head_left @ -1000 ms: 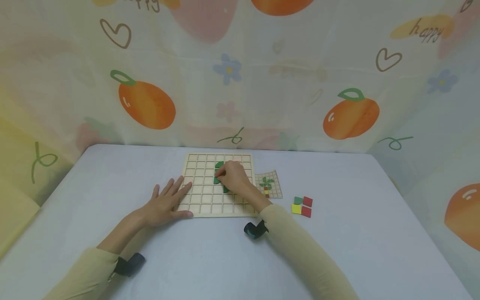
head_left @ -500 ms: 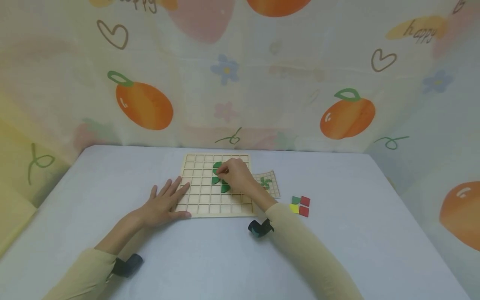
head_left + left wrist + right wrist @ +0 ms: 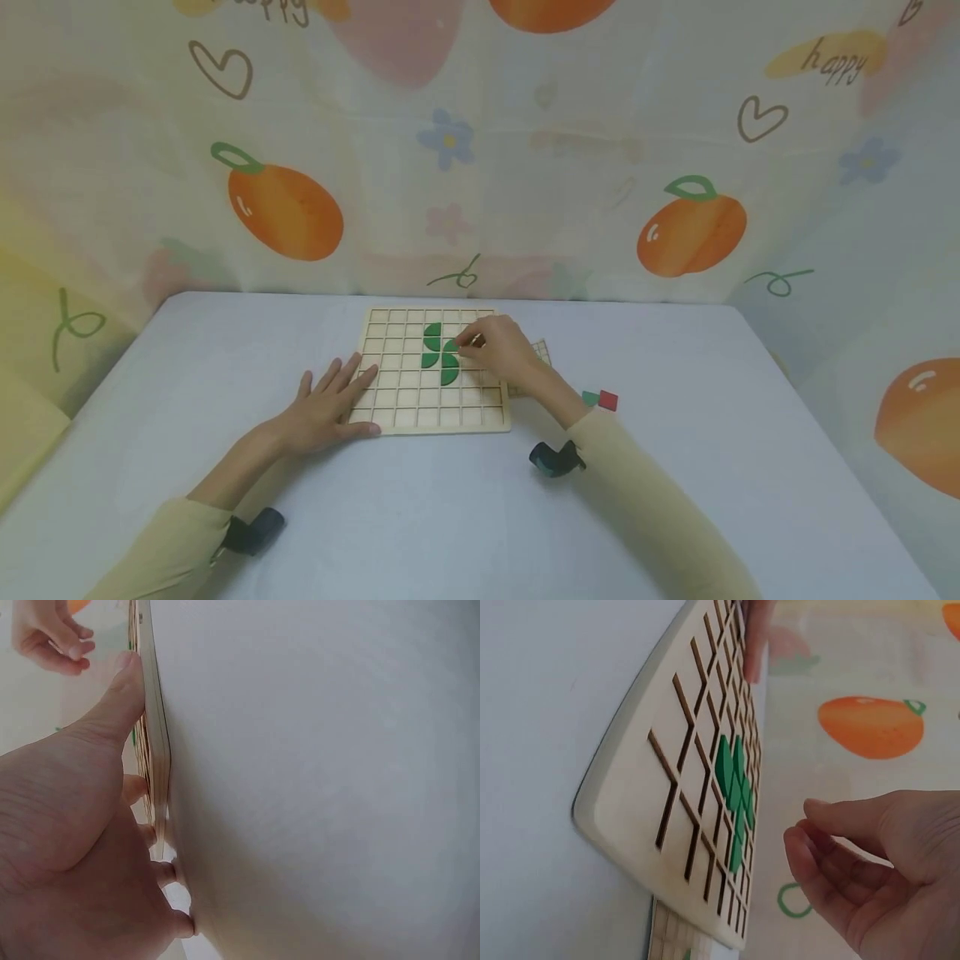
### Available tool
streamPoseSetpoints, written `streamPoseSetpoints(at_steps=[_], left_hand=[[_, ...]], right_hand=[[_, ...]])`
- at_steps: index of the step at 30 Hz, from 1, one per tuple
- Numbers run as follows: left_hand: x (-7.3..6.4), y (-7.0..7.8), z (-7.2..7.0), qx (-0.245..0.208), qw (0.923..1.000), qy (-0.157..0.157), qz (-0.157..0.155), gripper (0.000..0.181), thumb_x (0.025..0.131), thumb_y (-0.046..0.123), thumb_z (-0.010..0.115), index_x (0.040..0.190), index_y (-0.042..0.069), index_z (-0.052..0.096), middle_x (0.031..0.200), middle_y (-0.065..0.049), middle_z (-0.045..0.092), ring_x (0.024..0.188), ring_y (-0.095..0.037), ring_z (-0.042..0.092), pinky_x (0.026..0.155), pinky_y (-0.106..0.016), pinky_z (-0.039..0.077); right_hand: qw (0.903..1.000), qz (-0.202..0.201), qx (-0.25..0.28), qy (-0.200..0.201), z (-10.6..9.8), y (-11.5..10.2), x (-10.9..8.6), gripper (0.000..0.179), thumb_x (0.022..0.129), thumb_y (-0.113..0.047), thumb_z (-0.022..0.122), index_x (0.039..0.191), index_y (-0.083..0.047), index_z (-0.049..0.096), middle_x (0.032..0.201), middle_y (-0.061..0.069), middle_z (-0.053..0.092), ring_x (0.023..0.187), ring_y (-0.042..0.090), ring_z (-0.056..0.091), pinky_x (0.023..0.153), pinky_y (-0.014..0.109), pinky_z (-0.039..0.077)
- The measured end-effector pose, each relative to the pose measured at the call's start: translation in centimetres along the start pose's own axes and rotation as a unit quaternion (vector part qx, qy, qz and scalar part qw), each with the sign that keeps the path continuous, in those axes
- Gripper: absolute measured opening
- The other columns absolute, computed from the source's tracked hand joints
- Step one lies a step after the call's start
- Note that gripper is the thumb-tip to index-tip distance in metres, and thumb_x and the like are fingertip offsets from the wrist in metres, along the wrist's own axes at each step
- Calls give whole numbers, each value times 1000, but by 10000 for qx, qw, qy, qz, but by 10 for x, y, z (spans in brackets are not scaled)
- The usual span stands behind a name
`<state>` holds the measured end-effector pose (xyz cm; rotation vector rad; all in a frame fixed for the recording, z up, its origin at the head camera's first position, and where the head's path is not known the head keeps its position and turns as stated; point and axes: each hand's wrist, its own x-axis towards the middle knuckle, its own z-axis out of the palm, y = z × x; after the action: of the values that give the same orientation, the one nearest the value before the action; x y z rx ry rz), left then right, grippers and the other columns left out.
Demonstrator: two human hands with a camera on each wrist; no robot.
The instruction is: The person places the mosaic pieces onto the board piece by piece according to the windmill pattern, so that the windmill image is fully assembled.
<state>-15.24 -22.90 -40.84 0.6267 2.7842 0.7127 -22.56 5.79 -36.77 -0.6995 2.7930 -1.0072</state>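
A wooden grid board (image 3: 397,398) lies on the white table, with several green quarter-round tiles (image 3: 449,377) set in its middle squares. My left hand (image 3: 322,417) rests with spread fingers on the board's left edge; in the left wrist view its thumb (image 3: 124,686) lies along the rim. Over the board's right half is my right hand (image 3: 504,348), just right of the green tiles. Its thumb and fingertips are loosely bent near each other, and the right wrist view shows nothing between them (image 3: 877,870).
Right of the board lies a small gridded pattern card (image 3: 543,353), partly covered by my right hand. Farther right are a loose green tile (image 3: 590,398) and a red tile (image 3: 608,402), partly behind the right sleeve (image 3: 645,483). A patterned curtain (image 3: 525,183) hangs behind the table.
My right hand has drawn back to the right from the green tiles, which now show more fully. The right sleeve now hides the yellow tile and one red tile. The left hand stays put.
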Motion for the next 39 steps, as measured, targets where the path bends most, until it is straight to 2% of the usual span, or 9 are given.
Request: streamPoseSetpoints(at_steps=[3,8,15,31,39], left_hand=[[0,2,-2,36,9999,-91,-57,94,87,53,66,155,3,23,160,-27,6,144,-52,-1,106,-73,-7],[0,1,-2,23,9999,-102,-65,94,88,53,66,155,3,22,161,-27,5,145,-52,-2,106,-73,-8],[1,0,-1,16,9999,-105,-77,94,88,55,65,155,5,22,161,-26,5,145,-51,-2,106,-72,-9],[1,-3,0,89,9998,-112,-127,94,88,56,64,156,6,21,161,-25,4,145,-50,-2,106,-72,-8],[1,-1,-1,77,9998,-143,-93,94,88,56,63,156,5,22,161,-25,4,145,-51,-1,106,-72,-8]], right_hand=[[10000,-73,53,-28,-8,7,-5,17,92,-8,68,106,-2,74,104,7,72,88,17,65,71,25,52],[9991,-231,142,-341,-23,18,-11,20,91,-4,69,110,-1,73,108,10,72,93,19,65,79,28,53],[9978,-239,-47,-616,-38,36,-21,22,89,-1,69,111,-2,73,105,10,72,90,19,65,77,28,54],[9980,-149,-300,-537,-60,70,-48,22,87,1,71,109,1,73,103,11,73,89,22,66,81,34,56],[9950,367,-603,-700,-67,84,-65,23,87,-1,71,109,-2,74,106,9,73,93,22,67,82,35,56]])
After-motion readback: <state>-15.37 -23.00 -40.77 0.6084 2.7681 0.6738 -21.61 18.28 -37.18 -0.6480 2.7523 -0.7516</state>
